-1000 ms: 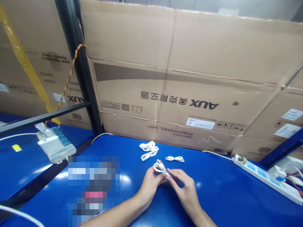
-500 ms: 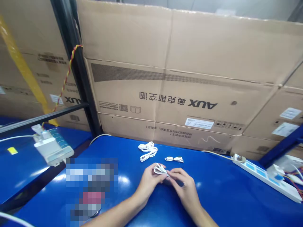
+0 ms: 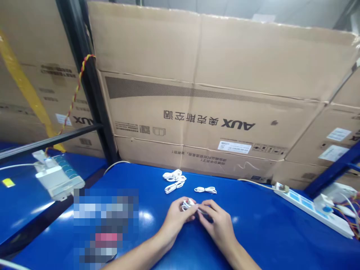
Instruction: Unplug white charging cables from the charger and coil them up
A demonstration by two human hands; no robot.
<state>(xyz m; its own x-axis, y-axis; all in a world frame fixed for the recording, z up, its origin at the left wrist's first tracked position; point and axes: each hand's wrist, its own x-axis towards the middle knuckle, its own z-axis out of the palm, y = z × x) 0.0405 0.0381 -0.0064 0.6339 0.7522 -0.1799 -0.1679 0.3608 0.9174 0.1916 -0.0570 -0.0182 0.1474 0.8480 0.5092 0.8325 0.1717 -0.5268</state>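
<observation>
A bundled white cable (image 3: 188,204) sits in my left hand (image 3: 177,217), whose fingers and thumb are wrapped round it. My right hand (image 3: 218,219) pinches at the right end of the same bundle, its fingertips meeting my left thumb. Just what the right fingertips grip is partly hidden. Beyond my hands, several tied white cable bundles (image 3: 174,180) lie together on the blue table (image 3: 270,221). A single tied white cable bundle (image 3: 205,190) lies apart, to their right.
Cardboard panels (image 3: 157,105) stand upright along the back edge. A white power strip (image 3: 315,212) with plugs lies at the right. Another power strip (image 3: 60,176) is at the left near a black metal post (image 3: 87,82). A blurred-out patch (image 3: 107,225) covers the table's left part.
My hands stay over the same spot. My left fingers have closed further over the cable bundle, and my right fingertips have shifted against it. The view has moved slightly.
</observation>
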